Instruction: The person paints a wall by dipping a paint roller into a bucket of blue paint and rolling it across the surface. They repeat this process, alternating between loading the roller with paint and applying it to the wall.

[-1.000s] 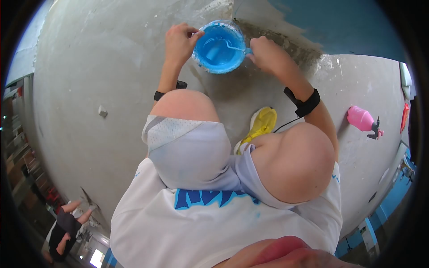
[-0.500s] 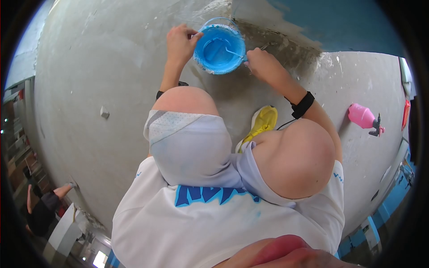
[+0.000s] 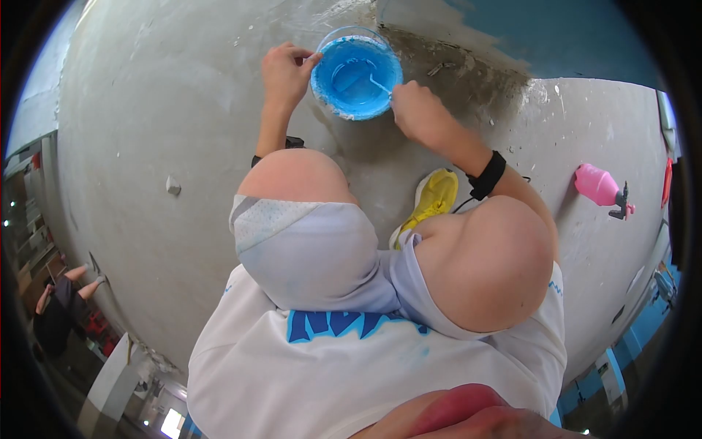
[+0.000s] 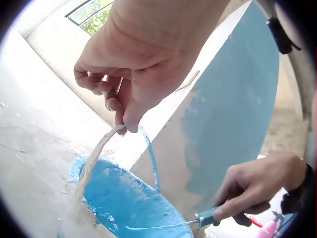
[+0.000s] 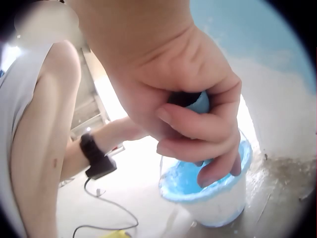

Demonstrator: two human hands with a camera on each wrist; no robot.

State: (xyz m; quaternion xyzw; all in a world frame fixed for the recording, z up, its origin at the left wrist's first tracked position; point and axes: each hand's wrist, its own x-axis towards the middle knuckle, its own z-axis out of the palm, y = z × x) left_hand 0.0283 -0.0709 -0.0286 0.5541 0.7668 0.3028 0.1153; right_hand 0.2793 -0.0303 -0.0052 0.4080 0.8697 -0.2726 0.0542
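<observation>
A paint-smeared bucket holding blue paint stands on the floor near the wall corner. In the left wrist view my left hand pinches the bucket's thin handle between thumb and fingertips, above the rim. My right hand, at the bucket's right side, grips the blue handle of a tool with a bent wire frame that reaches into the bucket. The right wrist view shows my right hand with fingers curled round that handle over the bucket. The tool's far end lies in the paint, hard to make out.
A pink spray bottle stands on the floor at the right. A small pale lump lies to the left. A partly blue-painted wall rises behind the bucket. Another person is at the far lower left. My yellow shoe is below the bucket.
My right hand has shifted slightly left and down with the tool, over the bucket's right rim. My left hand keeps its pinch. The person in the background has changed position.
</observation>
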